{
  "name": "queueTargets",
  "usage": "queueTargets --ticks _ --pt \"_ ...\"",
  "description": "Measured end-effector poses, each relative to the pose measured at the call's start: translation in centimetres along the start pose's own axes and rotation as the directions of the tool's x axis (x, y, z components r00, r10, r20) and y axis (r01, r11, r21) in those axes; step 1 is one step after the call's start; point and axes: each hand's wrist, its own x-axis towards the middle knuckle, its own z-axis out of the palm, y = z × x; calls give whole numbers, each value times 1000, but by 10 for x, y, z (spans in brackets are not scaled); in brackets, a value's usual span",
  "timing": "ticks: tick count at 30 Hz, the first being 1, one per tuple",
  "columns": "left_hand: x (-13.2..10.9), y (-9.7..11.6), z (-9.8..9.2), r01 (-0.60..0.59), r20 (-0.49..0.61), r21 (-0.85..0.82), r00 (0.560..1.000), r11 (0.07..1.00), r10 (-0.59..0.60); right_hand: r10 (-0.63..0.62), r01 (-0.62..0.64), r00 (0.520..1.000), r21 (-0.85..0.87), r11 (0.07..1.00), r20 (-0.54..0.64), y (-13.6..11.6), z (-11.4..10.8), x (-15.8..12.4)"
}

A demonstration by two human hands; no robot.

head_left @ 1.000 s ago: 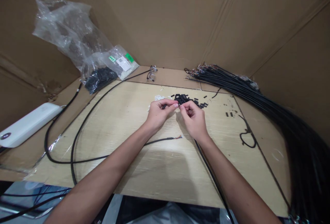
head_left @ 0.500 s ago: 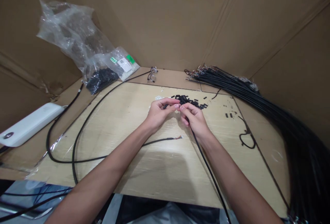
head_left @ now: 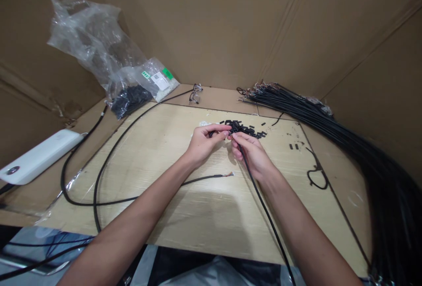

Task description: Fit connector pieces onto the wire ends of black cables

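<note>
My right hand [head_left: 249, 152] is closed on a black cable [head_left: 260, 193] near its upper end. From there the cable runs down along my right forearm to the table's front edge. Close against it, my left hand [head_left: 207, 143] pinches with thumb and forefinger at the cable's tip. A small dark piece shows partly inside the left hand, too hidden to name. Just behind the fingertips lies a pile of short black tubes [head_left: 250, 131]. A second black cable [head_left: 201, 179], with bare coloured wires at its end, rests on the table below the hands.
A thick bundle of black cables [head_left: 349, 145] lies along the right side. At the back left are a clear plastic bag [head_left: 128, 99] of black pieces and a smaller labelled bag [head_left: 161, 81]. A white device [head_left: 39, 156] stands at left, and glasses [head_left: 195, 95] lie at the back.
The right hand's grip has shifted slightly, and the cable now shows higher up, between thumb and fingers. Both hands stay together in the same place.
</note>
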Motion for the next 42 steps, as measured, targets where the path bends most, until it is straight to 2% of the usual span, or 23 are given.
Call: queueTargets --ticks 7,13,18,21,25,27,33,42 --pt "1 2 -2 -40 -22 45 999 998 41 35 -36 997 16 999 75 -11 -14 0" --pt "1 3 -3 -58 -12 42 998 997 58 27 -31 993 36 999 112 -5 -17 4" --pt "-1 3 -1 -51 13 36 999 998 51 11 -19 995 89 996 98 -2 -20 7" --pt "-2 3 2 -3 53 -23 999 1000 4 21 -31 996 114 993 81 1 -21 9" --pt "-2 3 2 152 133 -146 982 977 -133 50 -59 996 125 990 70 6 -18 10" --pt "-2 2 2 187 138 -178 977 966 -164 73 -82 994 113 990 76 4 -18 8" --pt "0 2 1 202 109 -205 977 958 -182 180 -181 968 -11 983 176 -11 -18 -1" --pt "0 2 3 220 106 -227 974 949 -201 89 -84 986 -43 996 144 -5 -9 0"
